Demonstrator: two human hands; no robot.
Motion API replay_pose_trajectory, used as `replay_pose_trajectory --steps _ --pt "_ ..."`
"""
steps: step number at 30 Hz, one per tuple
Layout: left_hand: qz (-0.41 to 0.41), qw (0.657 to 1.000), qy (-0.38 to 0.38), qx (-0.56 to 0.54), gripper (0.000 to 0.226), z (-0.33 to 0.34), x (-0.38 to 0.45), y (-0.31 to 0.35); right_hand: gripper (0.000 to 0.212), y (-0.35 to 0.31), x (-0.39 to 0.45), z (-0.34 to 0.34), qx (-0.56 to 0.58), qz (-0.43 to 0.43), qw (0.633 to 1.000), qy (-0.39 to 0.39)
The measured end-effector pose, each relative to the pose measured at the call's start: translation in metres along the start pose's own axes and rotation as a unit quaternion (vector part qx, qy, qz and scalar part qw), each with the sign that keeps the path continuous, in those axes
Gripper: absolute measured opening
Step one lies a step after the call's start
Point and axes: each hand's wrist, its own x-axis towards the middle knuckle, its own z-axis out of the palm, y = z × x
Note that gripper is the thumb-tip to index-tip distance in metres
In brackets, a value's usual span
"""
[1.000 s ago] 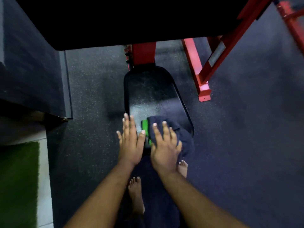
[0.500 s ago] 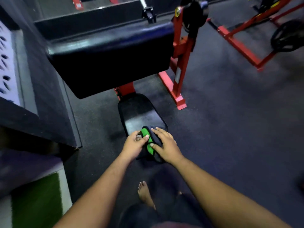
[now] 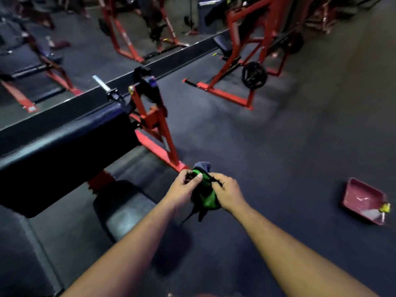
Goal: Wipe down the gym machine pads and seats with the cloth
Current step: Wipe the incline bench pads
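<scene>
The cloth, dark blue with green parts, is bunched up in the air between both hands, to the right of the seat. My left hand grips its left side and my right hand grips its right side. The small black seat of the red-framed machine sits lower left of the hands, with a dull sheen on it. Above it slopes the large black arm pad, held by the red frame.
A pink tray with a small yellow-capped item lies on the dark rubber floor at right. Another red machine with a black weight plate stands farther back. A mirror wall runs along the upper left.
The cloth came off the seat, and both hands lifted it up and to the right. My view rose from the seat toward the room.
</scene>
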Motion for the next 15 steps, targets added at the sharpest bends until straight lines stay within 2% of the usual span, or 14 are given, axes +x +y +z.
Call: replay_pose_trajectory --steps 6,9,11,13,15 --pt "0.057 0.983 -0.056 0.167 0.025 0.093 0.034 0.034 0.032 0.037 -0.011 -0.135 -0.026 -0.019 0.993 0.113" --pt "0.080 0.954 -0.141 0.253 0.036 0.144 0.048 0.046 0.019 0.057 -0.016 -0.207 -0.099 -0.009 0.981 0.167" --pt "0.098 0.936 -0.204 0.271 0.045 0.181 0.057 0.056 0.015 0.067 -0.018 -0.246 -0.132 0.009 0.974 0.182" --pt "0.124 0.929 -0.220 0.270 0.049 0.213 0.065 0.065 0.013 0.073 -0.016 -0.269 -0.148 0.009 0.970 0.191" --pt "0.138 0.928 -0.230 0.258 0.042 0.253 0.078 0.074 0.014 0.082 -0.013 -0.296 -0.148 0.015 0.964 0.220"
